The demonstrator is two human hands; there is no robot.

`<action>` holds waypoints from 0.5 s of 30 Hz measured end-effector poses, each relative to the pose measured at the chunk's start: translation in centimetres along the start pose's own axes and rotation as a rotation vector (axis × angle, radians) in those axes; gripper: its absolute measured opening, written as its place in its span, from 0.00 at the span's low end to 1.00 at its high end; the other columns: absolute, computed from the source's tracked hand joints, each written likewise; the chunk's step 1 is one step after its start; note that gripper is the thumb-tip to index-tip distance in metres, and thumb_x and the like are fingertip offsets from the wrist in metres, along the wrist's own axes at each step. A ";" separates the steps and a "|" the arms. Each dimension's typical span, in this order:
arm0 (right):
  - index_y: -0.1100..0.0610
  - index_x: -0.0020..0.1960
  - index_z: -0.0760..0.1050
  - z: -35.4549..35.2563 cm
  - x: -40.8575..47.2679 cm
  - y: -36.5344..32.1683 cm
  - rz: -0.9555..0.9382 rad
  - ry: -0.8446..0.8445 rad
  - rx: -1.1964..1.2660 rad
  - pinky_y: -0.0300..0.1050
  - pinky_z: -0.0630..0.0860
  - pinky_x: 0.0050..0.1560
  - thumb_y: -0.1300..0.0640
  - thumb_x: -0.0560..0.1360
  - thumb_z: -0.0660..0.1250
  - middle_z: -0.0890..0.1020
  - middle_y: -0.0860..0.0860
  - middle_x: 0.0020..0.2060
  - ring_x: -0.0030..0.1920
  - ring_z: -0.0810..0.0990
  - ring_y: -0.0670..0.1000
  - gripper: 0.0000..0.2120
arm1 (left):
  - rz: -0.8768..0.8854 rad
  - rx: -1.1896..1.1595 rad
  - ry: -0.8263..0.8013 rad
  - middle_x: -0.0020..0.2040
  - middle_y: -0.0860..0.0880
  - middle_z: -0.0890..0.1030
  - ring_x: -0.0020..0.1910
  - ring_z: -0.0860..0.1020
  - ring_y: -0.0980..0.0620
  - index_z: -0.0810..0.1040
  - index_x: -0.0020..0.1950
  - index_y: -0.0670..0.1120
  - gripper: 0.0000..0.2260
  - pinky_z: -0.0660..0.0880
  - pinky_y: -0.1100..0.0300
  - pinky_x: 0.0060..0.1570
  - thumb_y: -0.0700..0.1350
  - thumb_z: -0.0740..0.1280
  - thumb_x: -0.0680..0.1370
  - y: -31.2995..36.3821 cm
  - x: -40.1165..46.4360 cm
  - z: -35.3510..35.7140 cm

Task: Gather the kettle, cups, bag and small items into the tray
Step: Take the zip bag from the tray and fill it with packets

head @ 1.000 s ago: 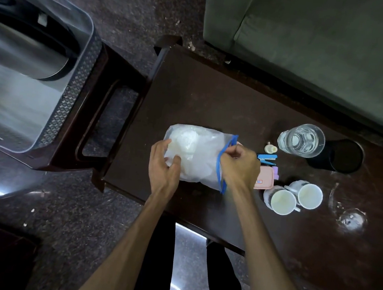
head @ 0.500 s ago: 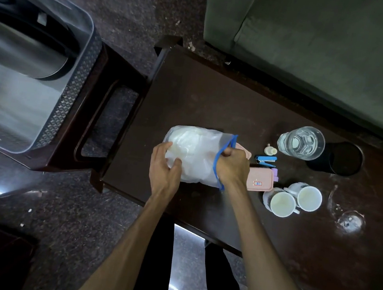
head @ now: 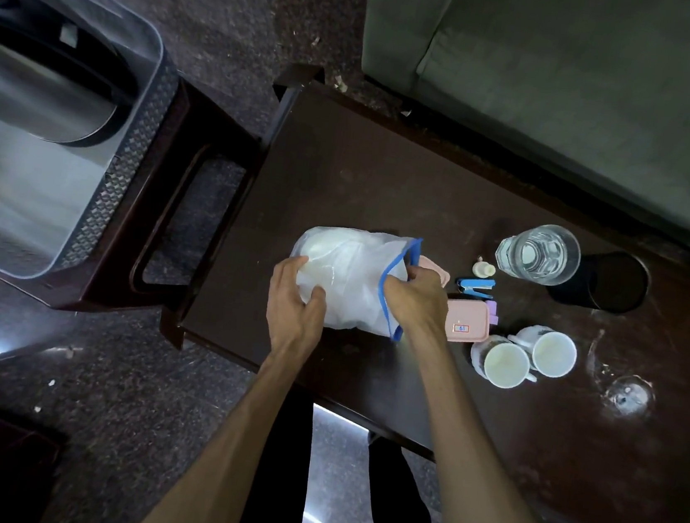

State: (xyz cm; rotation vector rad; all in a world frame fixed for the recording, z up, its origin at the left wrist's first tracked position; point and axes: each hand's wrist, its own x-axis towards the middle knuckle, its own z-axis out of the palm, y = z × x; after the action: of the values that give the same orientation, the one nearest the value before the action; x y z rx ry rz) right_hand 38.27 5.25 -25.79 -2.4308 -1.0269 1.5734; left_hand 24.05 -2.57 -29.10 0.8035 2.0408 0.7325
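Farthest left of the bag, well apart from it, the tray (head: pixel 128 174) sits on a dark stool (head: pixel 192 216), and the kettle (head: pixel 30 88) lies inside it already, so that part of the gathering looks done. The bag (head: pixel 345 276) itself rests near the left end of the desk (head: pixel 389 171), clear plastic with a blue-edged mouth turned to the right. The left hand (head: pixel 294 309) cups the bag's closed end, fingers spread over it, seemingly to steady the load. The right hand (head: pixel 417 298) pinches the blue mouth, its grip narrow and closed on the rim, probably so nothing slides out when the bag is lifted. Just right of the bag lie a pink box (head: pixel 466 326), a blue stapler (head: pixel 476 286) and a small bottle (head: pixel 483 269); further right stand two white cups (head: pixel 525 357), touching, and a glass (head: pixel 537 253).
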 end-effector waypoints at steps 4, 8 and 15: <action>0.56 0.44 0.79 -0.3 -0.1 0.0 -0.013 0.041 -0.019 0.49 0.75 0.46 0.56 0.76 0.69 0.82 0.50 0.40 0.49 0.82 0.56 0.04 | 0.005 0.015 -0.006 0.68 0.48 0.75 0.65 0.75 0.48 0.74 0.69 0.44 0.25 0.77 0.47 0.63 0.45 0.64 0.72 -0.1 0.0 0.0; 0.53 0.43 0.76 -1.3 -0.8 0.5 -0.144 0.157 -0.037 0.47 0.72 0.47 0.55 0.73 0.70 0.83 0.51 0.44 0.46 0.79 0.56 0.03 | 0.000 0.012 -0.009 0.69 0.47 0.74 0.65 0.75 0.47 0.73 0.70 0.44 0.25 0.77 0.45 0.64 0.45 0.64 0.72 -0.3 0.1 0.0; 0.54 0.65 0.77 -2.7 -0.7 2.0 -0.153 0.042 -0.080 0.54 0.79 0.60 0.57 0.75 0.72 0.83 0.52 0.56 0.58 0.81 0.57 0.19 | -0.043 -0.006 -0.003 0.70 0.49 0.74 0.66 0.74 0.47 0.73 0.71 0.45 0.23 0.77 0.45 0.64 0.42 0.67 0.75 0.0 0.2 0.2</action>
State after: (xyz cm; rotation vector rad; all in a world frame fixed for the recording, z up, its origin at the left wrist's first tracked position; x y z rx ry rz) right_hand 41.32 4.07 -24.77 -2.3588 -1.2587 1.4542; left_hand 24.11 -2.39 -29.35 0.7551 2.0461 0.7124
